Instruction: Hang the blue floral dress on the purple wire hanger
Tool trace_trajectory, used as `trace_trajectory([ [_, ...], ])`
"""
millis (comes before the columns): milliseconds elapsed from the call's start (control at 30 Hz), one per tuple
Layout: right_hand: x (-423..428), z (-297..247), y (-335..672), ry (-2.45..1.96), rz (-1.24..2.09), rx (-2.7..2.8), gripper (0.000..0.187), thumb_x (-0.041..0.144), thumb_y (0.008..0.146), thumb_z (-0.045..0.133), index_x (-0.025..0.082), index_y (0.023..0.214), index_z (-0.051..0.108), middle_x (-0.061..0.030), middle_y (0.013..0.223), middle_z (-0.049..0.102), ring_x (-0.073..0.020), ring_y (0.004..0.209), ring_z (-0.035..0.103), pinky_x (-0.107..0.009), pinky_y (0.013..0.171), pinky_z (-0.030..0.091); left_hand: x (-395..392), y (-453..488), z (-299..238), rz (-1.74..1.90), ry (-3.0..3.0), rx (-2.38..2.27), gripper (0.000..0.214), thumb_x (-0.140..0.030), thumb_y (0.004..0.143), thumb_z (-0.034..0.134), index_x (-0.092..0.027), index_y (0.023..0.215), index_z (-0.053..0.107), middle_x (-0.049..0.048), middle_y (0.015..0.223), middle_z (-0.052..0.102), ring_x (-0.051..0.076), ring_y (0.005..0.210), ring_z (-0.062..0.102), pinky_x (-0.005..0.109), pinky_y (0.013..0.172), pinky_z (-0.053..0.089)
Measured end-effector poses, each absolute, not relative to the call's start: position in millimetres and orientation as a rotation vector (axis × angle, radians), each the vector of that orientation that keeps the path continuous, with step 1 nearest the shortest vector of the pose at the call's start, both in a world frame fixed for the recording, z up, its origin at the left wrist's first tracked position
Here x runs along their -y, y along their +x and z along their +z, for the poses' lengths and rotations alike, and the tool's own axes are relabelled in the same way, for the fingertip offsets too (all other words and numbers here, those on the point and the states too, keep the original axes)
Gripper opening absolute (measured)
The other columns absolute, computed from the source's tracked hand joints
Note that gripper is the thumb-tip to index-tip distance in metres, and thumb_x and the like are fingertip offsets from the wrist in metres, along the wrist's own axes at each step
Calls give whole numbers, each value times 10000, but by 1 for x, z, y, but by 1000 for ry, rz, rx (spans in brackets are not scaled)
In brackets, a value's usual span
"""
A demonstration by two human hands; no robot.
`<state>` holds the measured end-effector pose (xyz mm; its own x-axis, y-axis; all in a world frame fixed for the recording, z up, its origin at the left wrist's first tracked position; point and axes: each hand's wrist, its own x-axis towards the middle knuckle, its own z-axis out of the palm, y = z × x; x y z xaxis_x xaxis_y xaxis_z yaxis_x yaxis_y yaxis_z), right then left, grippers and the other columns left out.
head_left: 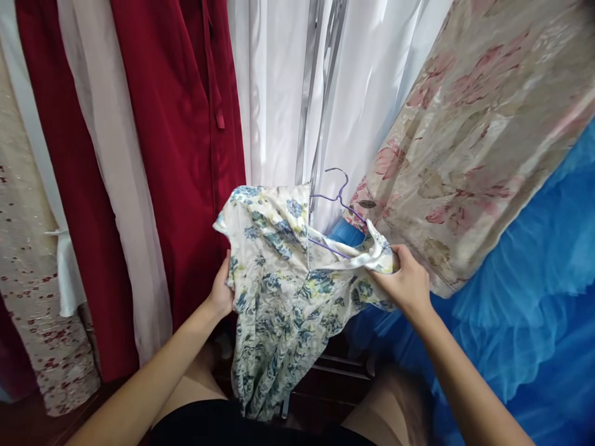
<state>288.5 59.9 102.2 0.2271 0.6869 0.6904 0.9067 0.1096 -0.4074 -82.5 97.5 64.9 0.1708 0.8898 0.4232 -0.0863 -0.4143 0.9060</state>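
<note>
A white dress with a blue, green and yellow floral print hangs in front of me, its lower part bunched toward my lap. Inside its neckline sits a thin purple wire hanger, the hook pointing up. My left hand grips the dress at its left side, the fingers partly hidden behind the cloth. With my right hand I pinch the right shoulder, where the fabric is folded near the hanger's end. The left shoulder stands up on the hanger.
Dark red garments and a pale pink one hang at the left. White satin cloth is behind the hanger. A beige floral garment and a ruffled blue tulle gown fill the right. A metal rail runs low down.
</note>
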Motion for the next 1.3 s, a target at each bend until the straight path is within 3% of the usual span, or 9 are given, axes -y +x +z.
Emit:
trace_trajectory([
  [100,-63,126,282,-1640,-419,1588,530,624,696,698,252,1064,615,-75,849,741,-350,795,697,-330,609,414,-89,-78,41,1496,1141,-716,786,-811,861,427,-158,1228,669,118,1153,756,345,1257,618,464,1066,509],
  [200,-58,135,276,-1478,-489,1710,556,567,676,724,227,1103,620,-78,879,749,-332,801,712,-321,622,428,-76,-69,9,1539,870,-740,690,-581,742,786,-164,1276,656,109,1226,735,329,1297,594,422,1118,467],
  [300,-49,126,284,-1391,-429,1832,565,448,671,736,215,1168,604,-84,981,752,-308,835,711,-317,661,459,-58,-59,-32,1481,878,-876,725,-396,652,902,-155,1288,651,121,1257,720,342,1285,601,440,1131,451],
  [500,-29,36,283,-1552,-35,1503,566,364,853,578,265,1400,471,-80,1166,671,-272,902,652,-373,761,487,-29,-45,-93,1590,774,-1076,630,-437,757,835,-173,1297,646,135,1305,692,326,1315,580,464,1169,402],
  [600,-10,-33,247,-1386,116,1212,677,412,850,629,223,1462,408,-152,1321,533,-249,945,596,-378,805,496,-18,-42,-96,1597,837,-1059,613,-431,776,823,-181,1308,651,126,1333,677,313,1352,547,450,1192,375],
  [700,10,-73,199,-1286,509,1103,379,464,901,617,216,1187,586,-98,1109,623,-214,860,593,-339,792,492,-7,-33,-89,1559,882,-1080,632,-431,784,815,-187,1339,640,124,1358,662,320,1351,546,472,1195,371],
  [800,13,-61,161,-1134,902,1338,347,504,985,508,202,863,631,-39,782,634,-204,763,575,-310,739,457,5,-18,-84,1499,945,-1045,652,-437,815,783,-204,1396,601,120,1388,642,322,1357,539,486,1189,381],
  [933,-10,-17,145,-1103,960,1304,460,577,993,458,225,706,530,9,598,568,-165,568,479,-289,599,390,17,-2,-80,1422,1078,-979,635,-440,869,727,-217,1438,557,105,1454,590,294,1442,442,460,1236,307],
  [1300,-32,-16,145,-1145,947,1270,402,538,955,517,237,693,469,39,540,518,-145,501,445,-275,538,346,17,-13,-72,1445,982,-1024,716,-475,829,762,-230,1461,531,103,1472,573,309,1473,389,459,1248,280],
])
